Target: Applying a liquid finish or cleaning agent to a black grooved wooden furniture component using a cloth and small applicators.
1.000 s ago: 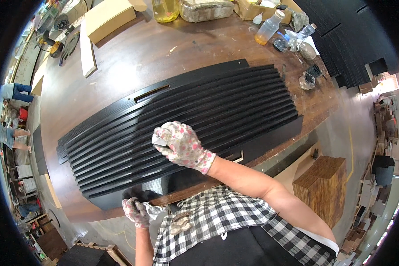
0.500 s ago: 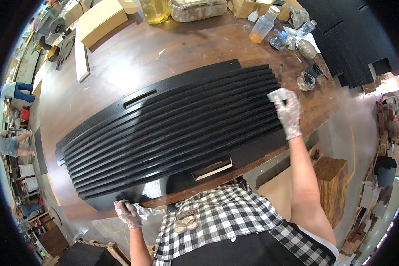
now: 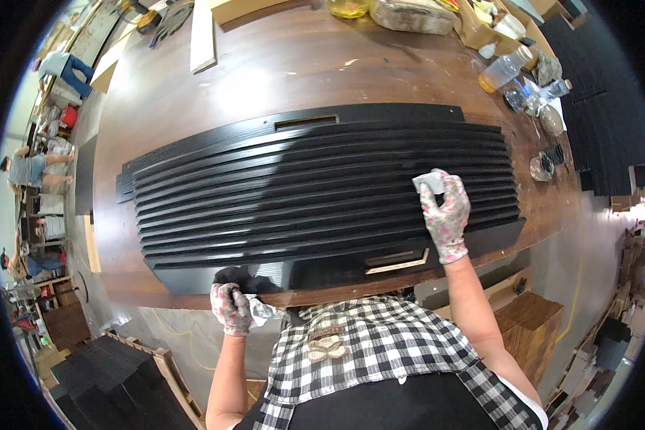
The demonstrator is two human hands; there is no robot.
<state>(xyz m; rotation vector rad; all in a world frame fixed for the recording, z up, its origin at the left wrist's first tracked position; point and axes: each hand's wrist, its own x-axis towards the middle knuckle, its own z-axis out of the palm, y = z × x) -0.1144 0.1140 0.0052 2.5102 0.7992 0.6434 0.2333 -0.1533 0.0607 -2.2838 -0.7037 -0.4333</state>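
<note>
A black slatted panel [image 3: 322,190] with long parallel ridges lies across the wooden table [image 3: 380,68]. Flat boards along its far and near sides each have a rectangular slot. My right hand [image 3: 448,218], in a flowered glove, pinches a small pale folded pad [image 3: 428,183] over the ridges, right of the middle; whether it touches them I cannot tell. At the near left edge, my gloved left hand [image 3: 231,309] closes around a black rag [image 3: 236,278]. A crumpled white cloth [image 3: 264,311] hangs beside that hand; whether it is held too is unclear.
Bottles [image 3: 505,69], a glass jar [image 3: 542,167] and an open carton [image 3: 473,32] stand at the far right. A pale wooden strip [image 3: 202,36] lies far left, near a dark glove [image 3: 173,23]. Other people [image 3: 68,72] are off to the left.
My right hand has moved from the panel's right end leftward over the ridges with the pad. The black rag now shows more clearly above my left hand. The whole view has shifted and turned.
</note>
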